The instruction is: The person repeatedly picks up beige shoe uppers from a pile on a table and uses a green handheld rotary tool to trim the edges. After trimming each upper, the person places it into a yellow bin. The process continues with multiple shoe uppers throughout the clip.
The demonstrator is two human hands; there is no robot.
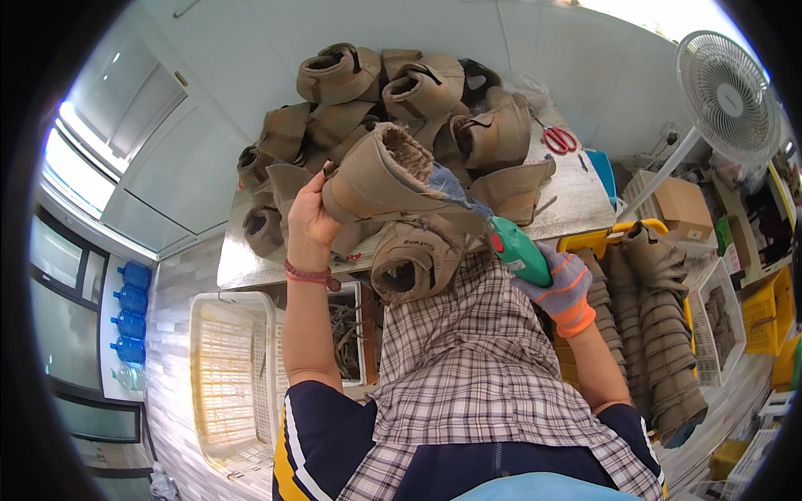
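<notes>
now mid-trim: left hand (311, 219) grips a tan boot (380, 179) by its cuff, lifted before the pile (376, 92); gloved right hand (558, 288) clasps a green tool (518, 250) at its side. next likely needs steady aim along the edge.

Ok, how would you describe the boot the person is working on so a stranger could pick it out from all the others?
Start at the metal table with its heap of tan boots. At the heap's near edge, the left hand grips one boot lifted clear of the pile. It alone lies on its side showing a fuzzy lining at its open mouth, with the green tool in the gloved right hand at it.
</notes>
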